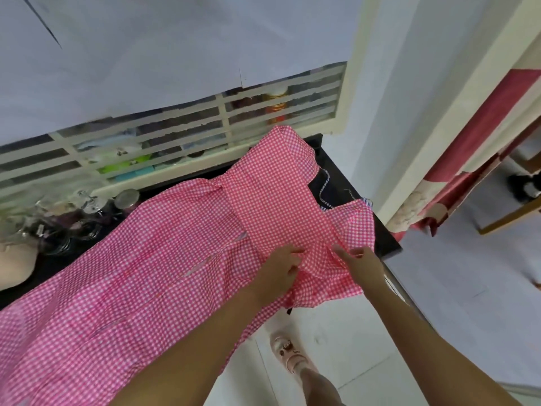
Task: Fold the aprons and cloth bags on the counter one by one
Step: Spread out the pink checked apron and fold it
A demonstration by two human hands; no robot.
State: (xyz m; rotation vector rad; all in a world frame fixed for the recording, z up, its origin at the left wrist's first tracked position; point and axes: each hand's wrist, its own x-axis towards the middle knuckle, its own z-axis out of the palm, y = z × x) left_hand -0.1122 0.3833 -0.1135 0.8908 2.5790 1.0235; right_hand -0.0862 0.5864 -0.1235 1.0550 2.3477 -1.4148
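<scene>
Pinching bunched cloth near the front right corner of the bench (pixel 388 238), the left hand (pixel 278 269) and the right hand (pixel 364 266) are seen with fingers curled on the apron (pixel 175 259). The apron, checked pink and white, is spread across the dark bench, and its skirt is draped over the front edge and cut off at lower left. A blue-striped cord (pixel 325 186) is partly hidden under it at the bench's right end. Glass jars (pixel 87 218) at the back left are blurred.
</scene>
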